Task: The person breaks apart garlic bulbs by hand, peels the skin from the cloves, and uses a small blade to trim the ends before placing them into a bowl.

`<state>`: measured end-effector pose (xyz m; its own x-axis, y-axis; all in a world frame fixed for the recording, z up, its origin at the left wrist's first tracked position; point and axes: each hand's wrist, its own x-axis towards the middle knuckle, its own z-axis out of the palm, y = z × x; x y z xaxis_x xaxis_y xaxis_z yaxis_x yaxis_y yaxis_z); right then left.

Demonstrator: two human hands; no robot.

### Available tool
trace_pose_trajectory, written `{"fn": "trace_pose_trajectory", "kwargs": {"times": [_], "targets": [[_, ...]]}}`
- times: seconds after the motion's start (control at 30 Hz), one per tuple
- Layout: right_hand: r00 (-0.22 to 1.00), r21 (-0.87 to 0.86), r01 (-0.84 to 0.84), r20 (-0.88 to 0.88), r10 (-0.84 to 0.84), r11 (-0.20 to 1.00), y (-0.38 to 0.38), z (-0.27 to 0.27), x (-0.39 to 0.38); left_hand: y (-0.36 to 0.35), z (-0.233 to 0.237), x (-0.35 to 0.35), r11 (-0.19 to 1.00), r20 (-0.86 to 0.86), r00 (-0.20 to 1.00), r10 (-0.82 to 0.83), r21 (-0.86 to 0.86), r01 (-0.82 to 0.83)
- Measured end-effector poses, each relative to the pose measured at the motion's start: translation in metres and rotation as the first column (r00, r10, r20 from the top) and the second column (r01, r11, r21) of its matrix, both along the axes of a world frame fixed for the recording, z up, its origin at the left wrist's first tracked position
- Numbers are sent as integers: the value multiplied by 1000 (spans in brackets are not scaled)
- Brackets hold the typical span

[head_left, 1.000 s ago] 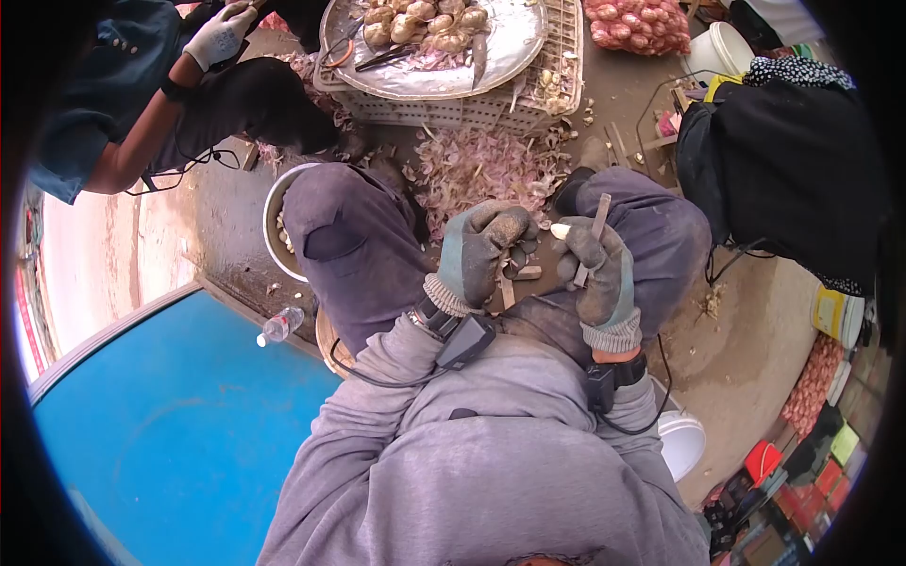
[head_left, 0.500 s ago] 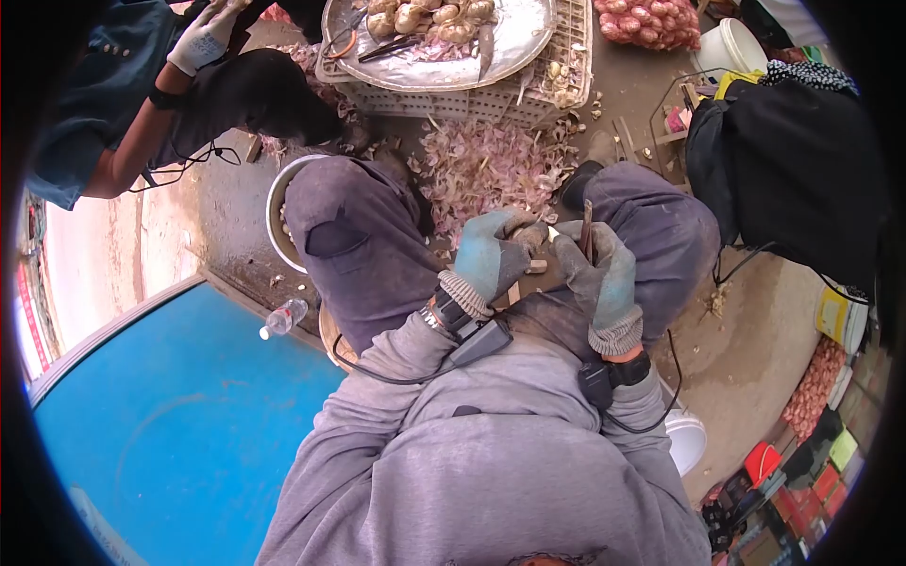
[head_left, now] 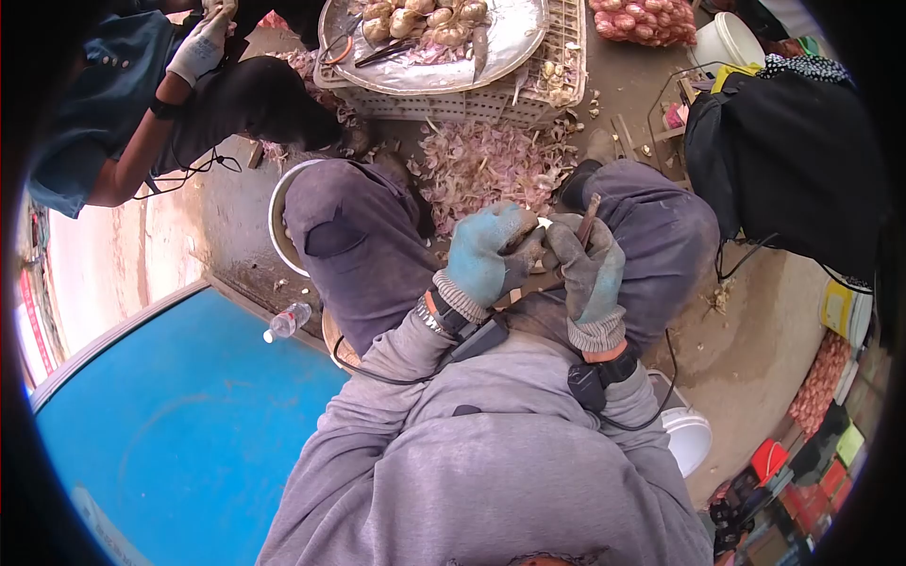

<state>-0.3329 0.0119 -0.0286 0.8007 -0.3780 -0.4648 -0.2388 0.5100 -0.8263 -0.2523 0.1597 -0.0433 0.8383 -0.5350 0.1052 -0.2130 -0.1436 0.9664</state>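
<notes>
Grey sleeves (head_left: pixel 396 377) — blue-gloved hands (head_left: pixel 486 253)

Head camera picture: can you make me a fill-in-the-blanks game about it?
1. The left hand wears a ___ glove.
2. The right hand grips a thin ___ that sticks up past its fingers.
3. The tray of garlic sits on a white ___.
4. The bottle lies on its ___.
Missing words: blue; knife; crate; side.
</notes>
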Motion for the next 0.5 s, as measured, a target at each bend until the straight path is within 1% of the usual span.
{"fn": "trace_pose_trajectory", "kwargs": {"times": [0.03,0.07,0.1,0.13,0.17,0.2,0.23,0.3,0.33,0.4,0.43,0.5], "targets": [[1000,1,4,4,-4,1000,0,-4,0,0,-1,0,1000,4,1000,-4,1,4],[996,188,47,60,-59,981,1,-8,1,0,-4,0,999,50,999,18,25,-20],[987,371,76,104,-122,926,2,-9,1,0,-6,-1,998,96,995,40,49,-45],[986,376,77,107,-126,923,4,-8,2,1,-6,-2,998,99,994,36,55,-42],[999,144,25,27,-29,989,6,-4,3,1,-6,-2,996,105,993,54,64,-61],[996,-91,-50,-73,44,995,9,-2,4,1,-5,-2,994,112,991,69,72,-77],[997,-87,-40,-69,34,995,9,-1,1,1,-5,-2,995,116,992,58,76,-67],[986,-6,-142,-84,141,990,4,-1,-8,-1,-3,-4,992,18,992,127,-29,-126],[988,-7,-131,-85,130,991,2,-2,-9,-2,-2,-3,993,17,993,115,-30,-114],[988,171,-141,-31,149,975,-2,-2,-9,-2,2,-2,997,-85,994,72,-17,-73],[990,170,-131,-31,138,977,-2,-3,-9,-1,2,-2,998,-84,995,61,-17,-62],[986,221,-131,-71,150,966,-3,-3,-8,-1,2,-1,999,-32,999,31,-20,-31]]}}
